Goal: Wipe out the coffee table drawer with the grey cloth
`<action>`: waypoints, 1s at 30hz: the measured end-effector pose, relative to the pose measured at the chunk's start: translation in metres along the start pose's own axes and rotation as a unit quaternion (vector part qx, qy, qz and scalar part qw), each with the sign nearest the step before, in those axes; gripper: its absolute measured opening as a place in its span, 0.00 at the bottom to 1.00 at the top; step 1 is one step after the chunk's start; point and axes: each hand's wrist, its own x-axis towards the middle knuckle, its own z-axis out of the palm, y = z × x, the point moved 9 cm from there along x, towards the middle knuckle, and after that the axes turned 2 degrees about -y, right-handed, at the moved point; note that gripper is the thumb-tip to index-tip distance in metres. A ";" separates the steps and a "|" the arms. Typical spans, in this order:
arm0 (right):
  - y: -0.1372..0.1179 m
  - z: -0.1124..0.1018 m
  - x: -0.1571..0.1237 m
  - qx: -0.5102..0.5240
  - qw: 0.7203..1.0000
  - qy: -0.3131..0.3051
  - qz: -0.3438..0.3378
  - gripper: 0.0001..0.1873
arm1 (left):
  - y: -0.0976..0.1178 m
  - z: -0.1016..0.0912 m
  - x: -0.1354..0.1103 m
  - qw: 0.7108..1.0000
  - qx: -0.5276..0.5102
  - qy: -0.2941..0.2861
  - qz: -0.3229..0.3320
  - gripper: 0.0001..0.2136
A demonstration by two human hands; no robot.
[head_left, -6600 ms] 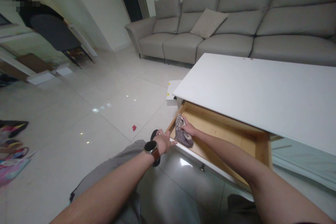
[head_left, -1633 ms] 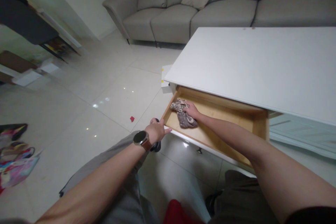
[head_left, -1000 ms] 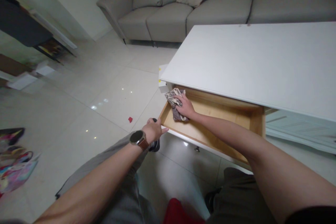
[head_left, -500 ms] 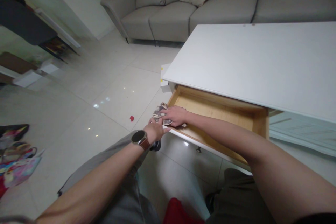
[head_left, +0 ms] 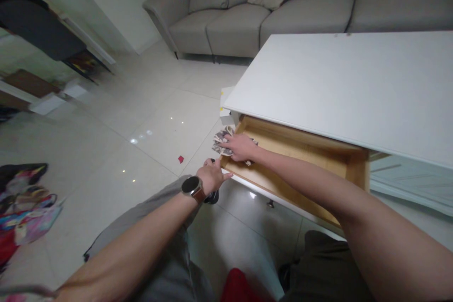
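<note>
A pale wooden drawer (head_left: 297,160) is pulled out from under the white table top (head_left: 329,75). My left hand (head_left: 211,175), with a watch on its wrist, grips the drawer's near left corner, its thumb along the white front. My right hand (head_left: 241,146) presses a crumpled grey-and-cream patterned cloth (head_left: 222,141) over the drawer's left side wall. Part of the cloth hangs outside the wall, and a bit shows inside the drawer. The palm hides the cloth's middle. A small dark knob (head_left: 270,204) sticks out from the drawer front.
A grey sofa (head_left: 233,28) stands behind the table. A white box (head_left: 225,104) sits beside the table's left end. On the tiled floor lie a small red scrap (head_left: 180,159) and, far left, a heap of colourful items (head_left: 28,203). Something red (head_left: 236,283) is between my legs.
My right hand has slid the cloth along the left side wall, away from the front corner and toward the table. My left hand keeps its hold on the corner. The view has shifted slightly.
</note>
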 end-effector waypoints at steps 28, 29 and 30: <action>-0.043 0.027 -0.003 0.014 0.992 -0.018 -0.125 0.27 | -0.004 -0.003 -0.001 0.999 -0.011 0.005 -0.041 0.33; -0.045 0.027 -0.004 0.015 0.990 -0.019 -0.137 0.26 | -0.004 -0.003 0.000 0.999 -0.011 0.006 -0.041 0.33; -0.044 0.026 -0.003 0.014 0.989 -0.019 -0.144 0.26 | -0.004 -0.002 0.000 0.999 -0.010 0.007 -0.042 0.33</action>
